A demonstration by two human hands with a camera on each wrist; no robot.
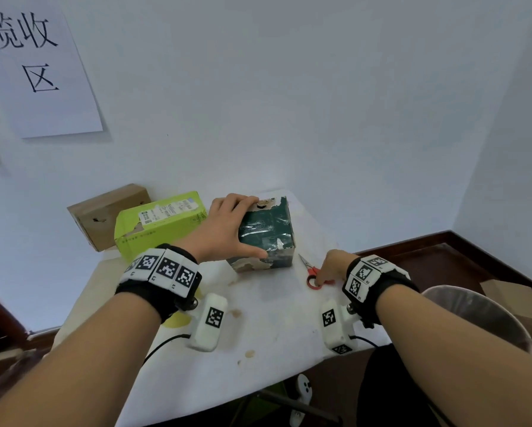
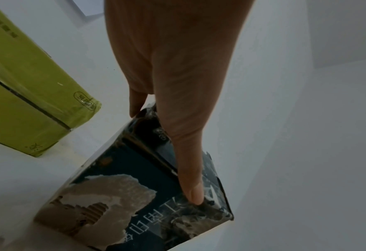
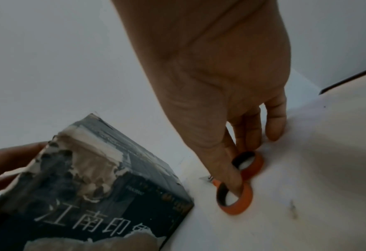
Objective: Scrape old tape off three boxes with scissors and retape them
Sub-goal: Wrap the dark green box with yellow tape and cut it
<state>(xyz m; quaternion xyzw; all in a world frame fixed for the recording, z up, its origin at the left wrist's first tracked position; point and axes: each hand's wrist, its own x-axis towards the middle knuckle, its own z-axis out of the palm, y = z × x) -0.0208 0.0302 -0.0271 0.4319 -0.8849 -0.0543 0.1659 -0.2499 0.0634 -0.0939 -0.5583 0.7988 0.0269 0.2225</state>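
A dark green box with torn, peeling tape stands on the white table. My left hand grips it from above, thumb on the near edge and fingers over the far edge; the left wrist view shows the same hand on that box. Red-handled scissors lie just right of the box, blades pointing away. My right hand is on the handles. In the right wrist view its thumb sits in the near loop of the scissors, fingers at the far loop, beside the box.
A lime green box and a brown cardboard box stand at the back left against the wall. A grey bin is past the table's right edge, with cardboard on the floor behind it. A paper sign hangs on the wall.
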